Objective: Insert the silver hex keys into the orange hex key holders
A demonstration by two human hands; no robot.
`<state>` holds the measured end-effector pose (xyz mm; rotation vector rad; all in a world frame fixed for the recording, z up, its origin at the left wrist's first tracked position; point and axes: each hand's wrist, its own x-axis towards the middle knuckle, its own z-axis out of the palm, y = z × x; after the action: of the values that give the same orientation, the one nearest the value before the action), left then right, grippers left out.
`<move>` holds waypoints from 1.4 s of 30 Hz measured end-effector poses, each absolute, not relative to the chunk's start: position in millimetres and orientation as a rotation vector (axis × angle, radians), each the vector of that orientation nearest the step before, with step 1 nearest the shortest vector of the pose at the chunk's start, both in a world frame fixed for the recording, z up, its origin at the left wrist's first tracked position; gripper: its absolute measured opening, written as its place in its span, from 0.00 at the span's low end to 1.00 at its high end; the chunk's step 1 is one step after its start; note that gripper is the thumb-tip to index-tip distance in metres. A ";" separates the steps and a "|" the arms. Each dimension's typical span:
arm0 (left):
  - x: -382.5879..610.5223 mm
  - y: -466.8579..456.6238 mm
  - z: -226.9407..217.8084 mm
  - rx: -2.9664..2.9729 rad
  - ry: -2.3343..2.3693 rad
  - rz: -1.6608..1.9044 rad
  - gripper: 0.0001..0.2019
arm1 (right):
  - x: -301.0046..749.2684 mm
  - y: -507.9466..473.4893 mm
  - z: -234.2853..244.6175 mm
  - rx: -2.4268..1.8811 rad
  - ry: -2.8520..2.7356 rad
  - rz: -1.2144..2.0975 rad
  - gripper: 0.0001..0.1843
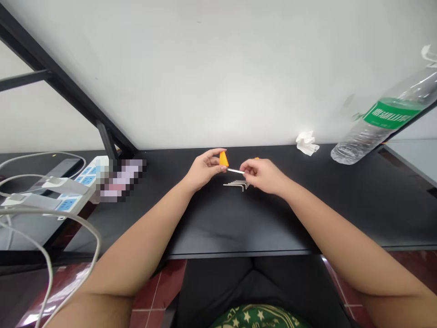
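My left hand (204, 169) pinches a small orange holder (223, 159) above the black desk (218, 228). My right hand (262, 175) pinches the end of a thin silver hex key (235, 171) whose other end meets the orange holder. Several more silver hex keys (235, 184) lie in a row on the desk just below both hands. A bit of another orange piece (256, 158) shows behind my right hand.
A white power strip (80, 187) with plugs and grey cables (51, 237) sits at the left. A crumpled white tissue (306, 143) lies at the back, and a clear plastic bottle (382, 123) with a green label leans at the right. A white wall stands behind the desk.
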<state>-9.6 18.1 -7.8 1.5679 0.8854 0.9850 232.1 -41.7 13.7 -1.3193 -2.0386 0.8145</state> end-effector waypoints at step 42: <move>-5.5 5.0 -8.9 2.344 1.071 0.752 0.28 | 224.2 -45.1 6.0 -1.464 -2.516 0.497 0.08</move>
<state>-5.5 5.0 -8.9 2.3440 1.0711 0.7524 224.2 -45.1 6.0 -1.4639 -2.5158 0.4968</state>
